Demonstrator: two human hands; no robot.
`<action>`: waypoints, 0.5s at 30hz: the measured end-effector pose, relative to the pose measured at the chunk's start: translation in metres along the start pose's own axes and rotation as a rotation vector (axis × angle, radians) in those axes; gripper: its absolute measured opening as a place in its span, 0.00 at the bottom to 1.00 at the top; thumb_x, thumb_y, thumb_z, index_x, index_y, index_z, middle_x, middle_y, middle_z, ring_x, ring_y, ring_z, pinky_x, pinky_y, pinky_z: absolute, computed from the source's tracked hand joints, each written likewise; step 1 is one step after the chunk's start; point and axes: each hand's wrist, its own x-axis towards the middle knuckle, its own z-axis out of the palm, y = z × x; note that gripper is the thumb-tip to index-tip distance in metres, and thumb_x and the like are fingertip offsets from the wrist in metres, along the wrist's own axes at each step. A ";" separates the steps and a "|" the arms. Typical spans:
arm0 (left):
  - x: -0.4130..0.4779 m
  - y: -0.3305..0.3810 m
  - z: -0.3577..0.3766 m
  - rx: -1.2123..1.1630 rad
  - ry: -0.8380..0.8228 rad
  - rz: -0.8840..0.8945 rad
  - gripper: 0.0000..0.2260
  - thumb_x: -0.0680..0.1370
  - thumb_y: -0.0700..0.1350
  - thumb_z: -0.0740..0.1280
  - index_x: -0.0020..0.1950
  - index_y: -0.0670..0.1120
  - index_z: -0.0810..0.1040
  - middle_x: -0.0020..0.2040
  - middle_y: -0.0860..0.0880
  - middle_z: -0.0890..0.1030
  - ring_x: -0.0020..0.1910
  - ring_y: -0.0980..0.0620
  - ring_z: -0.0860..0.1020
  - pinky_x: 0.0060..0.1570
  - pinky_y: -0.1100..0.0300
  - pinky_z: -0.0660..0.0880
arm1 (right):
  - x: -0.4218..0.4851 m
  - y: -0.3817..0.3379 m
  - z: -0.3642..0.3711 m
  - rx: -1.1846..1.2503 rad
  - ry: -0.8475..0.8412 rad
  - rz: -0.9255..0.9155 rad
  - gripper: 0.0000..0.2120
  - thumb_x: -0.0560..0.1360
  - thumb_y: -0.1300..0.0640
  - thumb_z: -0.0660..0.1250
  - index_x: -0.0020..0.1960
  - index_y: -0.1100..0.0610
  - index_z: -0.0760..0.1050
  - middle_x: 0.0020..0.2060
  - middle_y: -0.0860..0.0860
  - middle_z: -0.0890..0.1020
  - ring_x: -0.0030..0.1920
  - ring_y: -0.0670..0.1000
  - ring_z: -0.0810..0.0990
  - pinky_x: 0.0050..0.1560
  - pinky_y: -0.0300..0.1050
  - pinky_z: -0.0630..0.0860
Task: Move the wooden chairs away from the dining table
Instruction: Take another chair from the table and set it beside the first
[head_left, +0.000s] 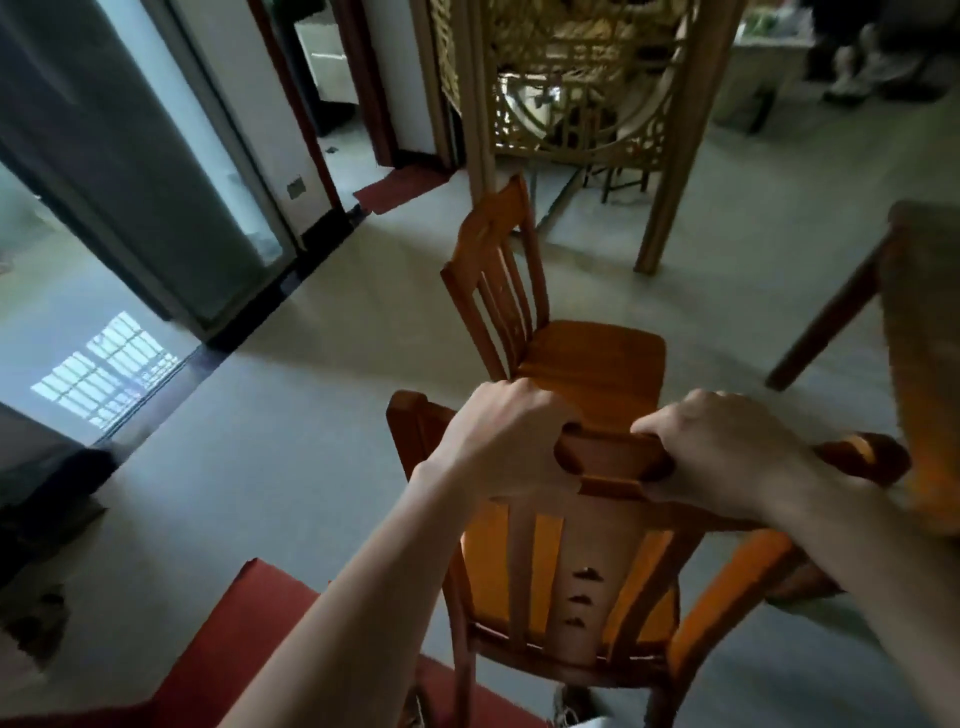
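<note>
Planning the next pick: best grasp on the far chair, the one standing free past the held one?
Take the far chair by its top rail, from the left, behind the backrest. Its back faces left and the rail is bare; the seat points right toward the dining table. Both the left hand and right hand grip the near chair that way.

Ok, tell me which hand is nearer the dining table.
Right. The right hand grips the chair's top rail on the side beside the dining table; the left hand grips the same rail farther from it.

One head-worn wide-angle view — looking forward and steeply down, close over the nearest chair back (613, 457) at lower centre.
</note>
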 end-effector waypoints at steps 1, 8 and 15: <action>0.010 -0.008 0.003 -0.034 0.008 0.061 0.11 0.69 0.57 0.77 0.42 0.51 0.83 0.28 0.59 0.69 0.24 0.58 0.69 0.26 0.67 0.66 | 0.003 0.000 0.000 0.007 0.000 0.059 0.07 0.68 0.43 0.73 0.38 0.39 0.74 0.27 0.36 0.71 0.36 0.46 0.80 0.32 0.40 0.67; 0.072 -0.032 0.024 -0.099 -0.114 0.454 0.14 0.70 0.60 0.74 0.36 0.54 0.74 0.29 0.59 0.70 0.28 0.54 0.72 0.29 0.60 0.64 | -0.008 -0.019 0.018 -0.004 -0.033 0.539 0.12 0.69 0.43 0.72 0.34 0.46 0.72 0.27 0.45 0.75 0.30 0.47 0.76 0.25 0.41 0.66; 0.135 0.029 0.058 -0.057 -0.221 0.915 0.11 0.73 0.61 0.74 0.45 0.56 0.80 0.34 0.58 0.74 0.36 0.52 0.78 0.39 0.54 0.78 | -0.065 -0.030 0.048 -0.015 0.113 0.960 0.10 0.69 0.43 0.73 0.40 0.47 0.75 0.26 0.43 0.66 0.28 0.48 0.73 0.26 0.41 0.58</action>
